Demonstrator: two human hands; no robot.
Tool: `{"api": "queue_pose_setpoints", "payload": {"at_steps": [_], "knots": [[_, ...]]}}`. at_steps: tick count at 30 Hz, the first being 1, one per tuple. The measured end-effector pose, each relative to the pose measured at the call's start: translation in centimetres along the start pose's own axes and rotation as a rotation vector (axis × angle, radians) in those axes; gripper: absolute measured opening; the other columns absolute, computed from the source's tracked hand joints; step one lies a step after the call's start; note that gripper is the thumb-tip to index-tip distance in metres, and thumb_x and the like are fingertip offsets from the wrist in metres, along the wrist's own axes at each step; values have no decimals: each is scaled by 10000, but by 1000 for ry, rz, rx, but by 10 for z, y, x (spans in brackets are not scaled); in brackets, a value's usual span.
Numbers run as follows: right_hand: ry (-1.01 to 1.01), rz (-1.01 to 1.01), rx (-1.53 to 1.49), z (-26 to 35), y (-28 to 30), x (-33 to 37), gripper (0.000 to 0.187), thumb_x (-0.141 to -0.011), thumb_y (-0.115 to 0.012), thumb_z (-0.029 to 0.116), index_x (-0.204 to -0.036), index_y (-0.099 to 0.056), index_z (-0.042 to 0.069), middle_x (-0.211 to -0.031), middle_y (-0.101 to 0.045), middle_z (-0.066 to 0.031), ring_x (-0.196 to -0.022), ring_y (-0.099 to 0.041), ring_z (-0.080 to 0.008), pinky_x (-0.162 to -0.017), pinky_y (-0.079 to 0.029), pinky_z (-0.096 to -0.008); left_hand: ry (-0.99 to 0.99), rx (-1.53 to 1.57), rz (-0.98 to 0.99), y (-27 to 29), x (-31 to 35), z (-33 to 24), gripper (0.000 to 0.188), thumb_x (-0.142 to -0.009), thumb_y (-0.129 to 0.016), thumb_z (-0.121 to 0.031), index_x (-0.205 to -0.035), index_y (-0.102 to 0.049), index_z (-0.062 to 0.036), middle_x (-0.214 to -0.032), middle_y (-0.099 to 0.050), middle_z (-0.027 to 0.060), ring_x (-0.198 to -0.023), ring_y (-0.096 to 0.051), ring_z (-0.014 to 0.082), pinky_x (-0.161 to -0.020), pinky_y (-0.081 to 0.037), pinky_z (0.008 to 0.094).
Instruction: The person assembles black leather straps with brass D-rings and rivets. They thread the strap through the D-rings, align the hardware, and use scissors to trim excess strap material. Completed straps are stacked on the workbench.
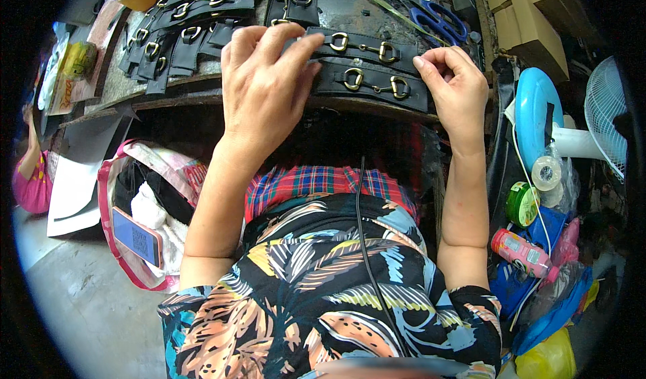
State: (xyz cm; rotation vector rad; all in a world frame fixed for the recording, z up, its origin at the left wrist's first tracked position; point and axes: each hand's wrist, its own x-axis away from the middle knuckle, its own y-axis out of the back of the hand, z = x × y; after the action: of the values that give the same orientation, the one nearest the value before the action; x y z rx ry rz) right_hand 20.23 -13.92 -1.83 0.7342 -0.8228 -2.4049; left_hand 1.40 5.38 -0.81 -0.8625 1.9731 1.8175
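Observation:
Two black leather straps with brass-coloured D-rings and snap-hook fittings lie side by side at the table's near edge: an upper strap (364, 47) and a lower strap (374, 93). My left hand (266, 86) hovers by their left ends, its fingers bent and spread, with nothing seen in it. At their right ends is my right hand (457, 90), thumb and forefinger pinched together beside the upper strap's tip. Whatever the pinch holds, if anything, is too small or hidden to make out.
A pile of similar black straps (192, 32) covers the table's left side. Blue-handled scissors (437, 22) lie at the back right. Cardboard boxes (528, 36), a fan (609, 117) and a pink bottle (525, 253) stand at my right. A bag with a phone (136, 236) sits at left.

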Motion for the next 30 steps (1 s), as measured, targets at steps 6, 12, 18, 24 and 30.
{"api": "queue_pose_setpoints", "payload": {"at_steps": [6,12,18,24,30], "knots": [[13,-14,-9,-3,-1,1,148,-859,-792,191,-848,-730,58,-798,-664,-59,-665,-649,-195,-644,-510,-334,-36,-45,33,-9,-9,4,329,-882,-722,-133,-1210,-722,-157,-1167,-701,-6,-1096,-574,263,-955,-423,424],[-1,-41,18,3,1,3,92,-860,-784,48,-878,-705,4,-822,-631,2,-653,-477,-54,-597,-402,-232,-22,87,67,-7,-8,4,350,-887,-717,-108,-1230,-726,-177,-1177,-727,7,-1080,-588,287,-969,-433,428],[508,-59,61,6,6,-4,221,-771,-751,-27,-952,-780,96,-952,-716,-45,-868,-670,-237,-765,-558,-358,-128,70,38,-7,-3,9,255,-813,-761,-128,-1064,-768,-176,-1111,-722,-54,-1038,-611,240,-979,-436,439],[552,35,37,-4,4,-7,302,-748,-689,-86,-961,-803,96,-977,-751,-61,-925,-677,-254,-821,-568,-365,-93,93,44,-12,2,12,221,-838,-754,-146,-1054,-784,-182,-1136,-741,-51,-1011,-621,230,-967,-440,402],[532,-5,10,-9,-3,-3,310,-763,-669,-85,-971,-804,103,-982,-754,-64,-927,-671,-258,-821,-549,-363,-91,109,24,-11,4,12,224,-838,-756,-190,-1061,-780,-189,-1147,-734,-57,-1016,-618,222,-979,-432,399]]}}
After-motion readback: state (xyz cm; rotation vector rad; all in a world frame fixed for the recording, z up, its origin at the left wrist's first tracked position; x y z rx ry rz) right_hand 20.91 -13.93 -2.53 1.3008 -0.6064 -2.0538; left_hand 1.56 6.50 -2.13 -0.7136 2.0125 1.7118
